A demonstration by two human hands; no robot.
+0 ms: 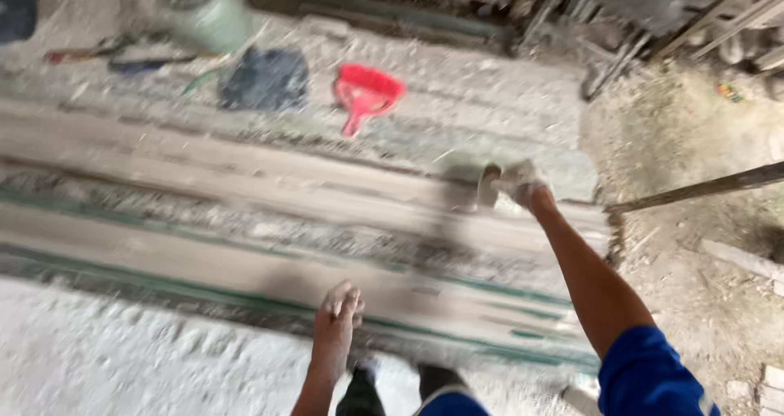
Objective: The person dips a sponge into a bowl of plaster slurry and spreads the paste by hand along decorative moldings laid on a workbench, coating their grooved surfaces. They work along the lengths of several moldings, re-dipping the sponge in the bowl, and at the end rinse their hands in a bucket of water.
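Observation:
The picture is motion-blurred. My right hand [519, 184], coated in pale dust, reaches forward to the far edge of long grey wooden planks [245, 187] that lie across the ground. It seems closed around a small brownish tool [487, 187] resting on the planks; the blur hides what kind of tool it is. My left hand [338, 311] hangs lower, over the near edge of the planks. Its fingers are extended and dusty, and it holds nothing. My dark shoes [359, 387] show below it.
Beyond the planks lie a red dustpan [365, 93], a dark cloth [265, 78], a grey-green bucket [208, 12] and some hand tools [82, 54]. A long thin pole [702, 187] juts in from the right over bare dirt [694, 122]. White rough mortar [122, 351] covers the near left ground.

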